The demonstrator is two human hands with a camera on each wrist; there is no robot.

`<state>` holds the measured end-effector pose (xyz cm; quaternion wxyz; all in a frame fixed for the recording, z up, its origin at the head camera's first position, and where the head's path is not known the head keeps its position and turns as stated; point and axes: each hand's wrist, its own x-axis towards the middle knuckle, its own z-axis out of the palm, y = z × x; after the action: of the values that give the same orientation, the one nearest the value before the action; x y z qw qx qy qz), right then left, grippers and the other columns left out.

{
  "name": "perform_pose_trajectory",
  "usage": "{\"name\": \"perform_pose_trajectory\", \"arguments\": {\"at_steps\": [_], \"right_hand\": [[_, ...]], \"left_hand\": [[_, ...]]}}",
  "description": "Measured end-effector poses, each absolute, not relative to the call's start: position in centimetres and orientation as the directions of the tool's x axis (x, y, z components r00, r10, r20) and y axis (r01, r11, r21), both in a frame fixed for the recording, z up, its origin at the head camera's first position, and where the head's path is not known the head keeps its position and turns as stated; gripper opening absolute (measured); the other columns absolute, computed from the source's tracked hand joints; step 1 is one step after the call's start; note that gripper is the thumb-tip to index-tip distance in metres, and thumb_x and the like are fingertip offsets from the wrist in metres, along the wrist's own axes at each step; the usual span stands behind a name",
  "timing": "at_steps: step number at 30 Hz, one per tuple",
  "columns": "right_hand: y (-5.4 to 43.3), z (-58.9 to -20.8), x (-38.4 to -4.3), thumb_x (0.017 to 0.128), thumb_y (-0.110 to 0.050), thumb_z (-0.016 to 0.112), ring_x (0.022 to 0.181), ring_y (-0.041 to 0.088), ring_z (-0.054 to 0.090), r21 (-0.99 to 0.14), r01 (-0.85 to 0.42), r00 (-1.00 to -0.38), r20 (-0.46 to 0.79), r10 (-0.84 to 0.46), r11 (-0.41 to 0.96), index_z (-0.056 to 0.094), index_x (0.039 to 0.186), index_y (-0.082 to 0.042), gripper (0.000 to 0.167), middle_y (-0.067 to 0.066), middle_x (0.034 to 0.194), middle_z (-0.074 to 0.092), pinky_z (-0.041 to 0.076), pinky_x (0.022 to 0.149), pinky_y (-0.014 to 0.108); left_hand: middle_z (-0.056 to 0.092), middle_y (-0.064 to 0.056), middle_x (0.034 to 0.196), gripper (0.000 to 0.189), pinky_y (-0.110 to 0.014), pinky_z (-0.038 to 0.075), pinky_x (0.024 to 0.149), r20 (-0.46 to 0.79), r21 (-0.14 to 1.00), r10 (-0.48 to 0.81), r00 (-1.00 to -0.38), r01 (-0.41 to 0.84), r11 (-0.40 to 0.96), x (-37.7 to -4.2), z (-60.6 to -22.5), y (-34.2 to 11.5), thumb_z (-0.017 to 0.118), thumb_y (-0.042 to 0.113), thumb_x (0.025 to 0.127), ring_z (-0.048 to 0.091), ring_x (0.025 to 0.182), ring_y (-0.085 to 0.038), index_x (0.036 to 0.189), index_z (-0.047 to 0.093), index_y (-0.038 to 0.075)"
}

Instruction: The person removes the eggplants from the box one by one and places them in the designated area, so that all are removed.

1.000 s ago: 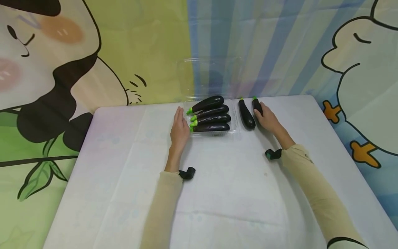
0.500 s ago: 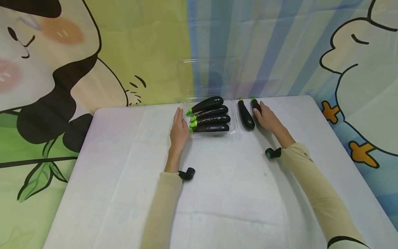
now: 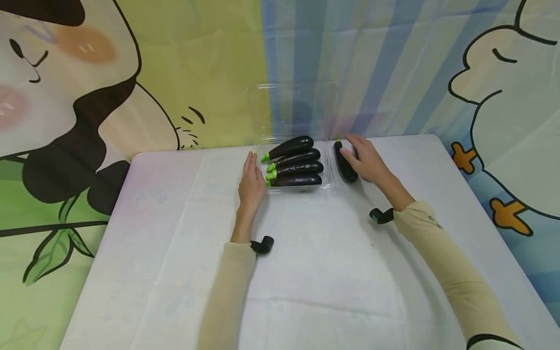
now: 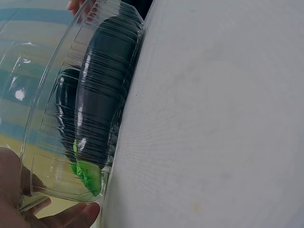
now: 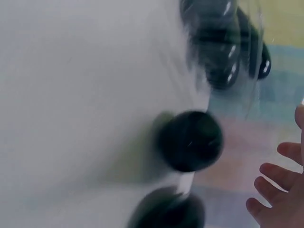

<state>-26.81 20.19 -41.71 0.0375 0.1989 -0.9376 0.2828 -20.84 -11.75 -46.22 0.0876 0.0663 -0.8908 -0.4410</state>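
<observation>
Several dark eggplants (image 3: 297,167) with green stem ends lie side by side in a clear plastic box (image 3: 330,170). My left hand (image 3: 251,187) rests along the box's left side with its fingers straight; in the left wrist view its fingers (image 4: 85,213) touch the box corner. To the right of the box lies a loose eggplant (image 3: 346,165). My right hand (image 3: 369,160) is over this side of the table, its fingers spread and holding nothing in the right wrist view. A second loose eggplant (image 5: 168,211) is mostly hidden behind that hand in the head view.
The box's clear lid (image 3: 297,109) stands raised at the back, in front of a printed cloth backdrop (image 3: 218,63). A white cloth covers the table (image 3: 315,272), whose back edge runs just behind the box.
My right hand has let go of the outer loose eggplant and moved left, toward the loose eggplant nearer the box. The left hand and the box have stayed put.
</observation>
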Motion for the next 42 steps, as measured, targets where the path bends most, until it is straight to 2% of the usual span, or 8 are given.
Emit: {"name": "perform_pose_trajectory", "arguments": {"at_steps": [5, 8, 15, 20, 25, 35, 42], "right_hand": [[18.0, -40.4, -26.1, 0.102, -0.038, 0.045, 0.140, 0.042, 0.032, -0.492, -0.488, -0.867, 0.177, -0.466, 0.721, 0.038, 0.148, -0.004, 0.057, 0.023, 0.150, 0.038, 0.024, 0.115, 0.058], [16.9, -39.9, -26.0, 0.102, -0.037, 0.046, 0.139, 0.041, 0.035, -0.468, -0.537, -0.837, 0.191, -0.512, 0.702, 0.039, 0.148, -0.006, 0.056, 0.022, 0.149, 0.040, 0.026, 0.114, 0.058], [15.3, -39.0, -26.5, 0.101, -0.038, 0.048, 0.141, 0.040, 0.033, -0.448, -0.554, -0.818, 0.138, -0.558, 0.702, 0.037, 0.149, -0.007, 0.058, 0.021, 0.152, 0.037, 0.025, 0.115, 0.058], [14.4, -38.9, -27.1, 0.101, -0.036, 0.050, 0.141, 0.039, 0.034, -0.418, -0.577, -0.799, 0.116, -0.589, 0.701, 0.037, 0.149, -0.008, 0.058, 0.020, 0.152, 0.037, 0.026, 0.115, 0.057], [13.5, -38.9, -27.8, 0.100, -0.034, 0.053, 0.138, 0.039, 0.037, -0.396, -0.601, -0.783, 0.119, -0.610, 0.694, 0.039, 0.149, -0.009, 0.057, 0.021, 0.150, 0.040, 0.030, 0.113, 0.056], [11.9, -38.5, -29.4, 0.099, -0.039, 0.052, 0.140, 0.036, 0.036, -0.330, -0.622, -0.766, 0.069, -0.639, 0.710, 0.039, 0.149, -0.011, 0.058, 0.018, 0.152, 0.039, 0.029, 0.115, 0.054], [10.3, -38.2, -30.6, 0.098, -0.041, 0.053, 0.139, 0.036, 0.038, -0.247, -0.685, -0.715, 0.048, -0.697, 0.686, 0.039, 0.149, -0.014, 0.060, 0.016, 0.152, 0.040, 0.029, 0.115, 0.054]], "left_hand": [[0.021, 0.000, 0.163, 0.049, -0.050, 0.039, 0.110, 0.097, 0.802, -0.197, -0.976, -0.040, 0.596, -20.8, -46.4, -11.7, 0.032, 0.015, 0.105, 0.027, 0.148, -0.023, 0.153, 0.028, 0.010], [0.021, 0.000, 0.163, 0.049, -0.050, 0.039, 0.109, 0.098, 0.799, -0.196, -0.976, -0.040, 0.600, -20.9, -46.4, -11.7, 0.032, 0.015, 0.105, 0.027, 0.148, -0.023, 0.153, 0.028, 0.010], [0.021, 0.001, 0.163, 0.049, -0.050, 0.040, 0.109, 0.098, 0.797, -0.200, -0.975, -0.044, 0.603, -21.0, -46.3, -11.6, 0.032, 0.015, 0.105, 0.027, 0.148, -0.022, 0.153, 0.029, 0.010], [0.021, 0.001, 0.163, 0.048, -0.051, 0.043, 0.105, 0.100, 0.798, -0.199, -0.975, -0.041, 0.601, -20.9, -46.4, -11.7, 0.032, 0.015, 0.105, 0.029, 0.147, -0.023, 0.153, 0.029, 0.010], [0.022, 0.000, 0.163, 0.048, -0.053, 0.047, 0.094, 0.098, 0.802, -0.203, -0.974, -0.044, 0.596, -20.7, -46.3, -11.8, 0.032, 0.015, 0.105, 0.033, 0.145, -0.025, 0.153, 0.029, 0.010], [0.022, 0.001, 0.163, 0.048, -0.052, 0.046, 0.099, 0.101, 0.795, -0.203, -0.974, -0.044, 0.605, -20.9, -46.5, -11.7, 0.031, 0.016, 0.105, 0.031, 0.146, -0.024, 0.153, 0.029, 0.010], [0.022, 0.002, 0.163, 0.048, -0.052, 0.048, 0.094, 0.106, 0.793, -0.202, -0.974, -0.040, 0.608, -20.9, -46.3, -11.7, 0.031, 0.016, 0.105, 0.032, 0.146, -0.024, 0.153, 0.029, 0.011]]}}
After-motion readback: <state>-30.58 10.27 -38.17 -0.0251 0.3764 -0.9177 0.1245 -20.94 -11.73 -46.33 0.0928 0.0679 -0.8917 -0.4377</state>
